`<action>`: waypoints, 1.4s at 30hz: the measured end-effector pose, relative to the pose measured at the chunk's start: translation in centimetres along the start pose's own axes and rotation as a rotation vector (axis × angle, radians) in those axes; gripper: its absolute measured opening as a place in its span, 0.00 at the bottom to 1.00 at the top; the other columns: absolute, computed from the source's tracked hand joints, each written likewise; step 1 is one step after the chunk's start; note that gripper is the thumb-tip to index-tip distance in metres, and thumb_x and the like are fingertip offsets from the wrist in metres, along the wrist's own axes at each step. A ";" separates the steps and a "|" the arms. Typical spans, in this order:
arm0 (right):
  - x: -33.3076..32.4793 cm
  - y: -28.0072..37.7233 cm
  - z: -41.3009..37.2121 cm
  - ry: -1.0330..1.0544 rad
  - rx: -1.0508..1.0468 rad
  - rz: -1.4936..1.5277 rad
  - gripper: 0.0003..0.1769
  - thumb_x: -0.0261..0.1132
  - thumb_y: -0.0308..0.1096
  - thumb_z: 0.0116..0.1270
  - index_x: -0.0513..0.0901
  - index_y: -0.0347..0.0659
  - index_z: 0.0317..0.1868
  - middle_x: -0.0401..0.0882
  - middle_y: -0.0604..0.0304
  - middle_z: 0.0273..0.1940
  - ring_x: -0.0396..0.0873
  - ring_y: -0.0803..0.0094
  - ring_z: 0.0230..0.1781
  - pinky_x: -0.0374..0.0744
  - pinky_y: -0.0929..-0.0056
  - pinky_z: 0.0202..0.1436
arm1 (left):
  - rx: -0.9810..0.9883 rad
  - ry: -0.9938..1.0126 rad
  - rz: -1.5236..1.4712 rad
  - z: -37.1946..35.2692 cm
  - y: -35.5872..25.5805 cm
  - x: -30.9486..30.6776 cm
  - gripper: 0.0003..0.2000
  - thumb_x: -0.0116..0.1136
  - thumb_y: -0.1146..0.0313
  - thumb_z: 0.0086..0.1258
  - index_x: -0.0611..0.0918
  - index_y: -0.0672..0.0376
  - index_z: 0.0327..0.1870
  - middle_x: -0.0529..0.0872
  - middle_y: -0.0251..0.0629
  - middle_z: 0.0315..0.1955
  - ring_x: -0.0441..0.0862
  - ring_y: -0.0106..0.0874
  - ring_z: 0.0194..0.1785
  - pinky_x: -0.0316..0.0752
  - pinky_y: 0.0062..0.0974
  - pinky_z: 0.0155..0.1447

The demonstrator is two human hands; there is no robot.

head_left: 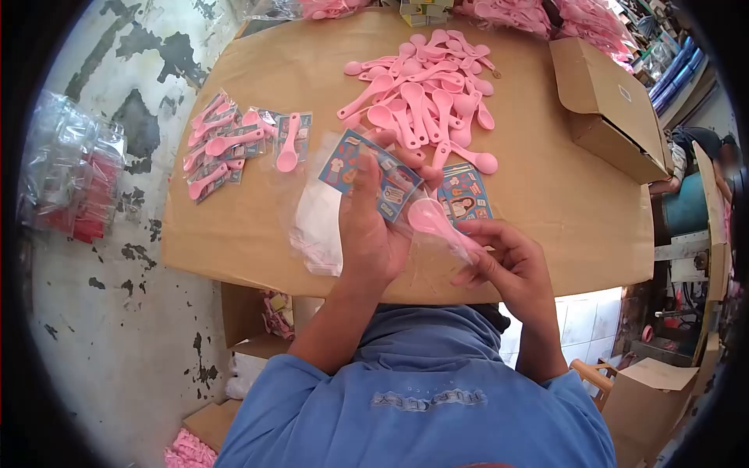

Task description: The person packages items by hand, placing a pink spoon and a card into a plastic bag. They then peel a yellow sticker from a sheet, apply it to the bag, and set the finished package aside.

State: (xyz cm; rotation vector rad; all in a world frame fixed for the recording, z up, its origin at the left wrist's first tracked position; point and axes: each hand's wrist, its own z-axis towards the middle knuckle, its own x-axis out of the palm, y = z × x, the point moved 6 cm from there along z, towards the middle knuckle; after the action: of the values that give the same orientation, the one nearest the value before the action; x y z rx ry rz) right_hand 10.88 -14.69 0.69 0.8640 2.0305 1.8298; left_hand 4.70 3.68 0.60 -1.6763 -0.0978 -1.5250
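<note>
A blue printed card is held in my left hand, its fingers behind the card and the thumb in front. My right hand pinches a pink spoon, whose bowl lies near the card's lower right corner. Clear plastic surrounds the spoon; how far it sits inside a bag is hard to tell. Beneath my left hand lies a stack of clear bags. Just beyond my right hand are more blue cards. A large heap of loose pink spoons fills the table's far middle.
Bagged spoons with cards lie at the table's left. An open cardboard box stands at the right. Pink bundles line the far edge. Plastic packs hang by the left wall. Another person's arm shows far right.
</note>
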 end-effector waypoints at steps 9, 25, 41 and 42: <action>0.4 -0.2 1.0 0.037 0.009 0.073 0.14 0.67 0.28 0.79 0.80 0.31 0.60 0.90 0.54 0.42 0.81 0.81 0.27 0.78 0.82 0.32 | 0.019 -0.004 0.064 0.5 -1.1 -0.5 0.20 0.51 0.55 0.87 0.72 0.59 0.69 0.86 0.40 0.47 0.88 0.34 0.52 0.84 0.40 0.64; -0.8 0.2 1.2 -0.113 0.003 -0.087 0.12 0.67 0.28 0.79 0.81 0.31 0.57 0.90 0.55 0.44 0.81 0.82 0.32 0.78 0.83 0.32 | 0.120 -0.037 -0.017 0.8 -1.5 -1.1 0.23 0.54 0.58 0.86 0.69 0.59 0.73 0.86 0.43 0.52 0.86 0.38 0.59 0.77 0.50 0.73; -1.7 0.9 1.0 -0.161 -0.039 -0.118 0.11 0.68 0.28 0.77 0.82 0.30 0.55 0.90 0.53 0.42 0.81 0.83 0.31 0.76 0.84 0.30 | 0.172 0.050 -0.033 0.7 -0.9 0.1 0.20 0.51 0.59 0.87 0.69 0.60 0.70 0.85 0.43 0.52 0.87 0.38 0.58 0.81 0.50 0.71; -1.7 1.0 1.0 -0.157 -0.047 -0.111 0.11 0.68 0.28 0.78 0.82 0.30 0.55 0.90 0.53 0.42 0.81 0.82 0.30 0.76 0.84 0.29 | 0.173 0.027 -0.018 0.7 -1.0 0.0 0.19 0.51 0.59 0.87 0.69 0.59 0.70 0.85 0.42 0.52 0.87 0.38 0.58 0.81 0.50 0.71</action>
State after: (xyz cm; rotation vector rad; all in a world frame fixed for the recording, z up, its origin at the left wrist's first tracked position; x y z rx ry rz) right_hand 13.04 -14.91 1.16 0.8370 1.8929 1.6879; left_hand 4.69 4.72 1.19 -1.5213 -0.2239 -1.5076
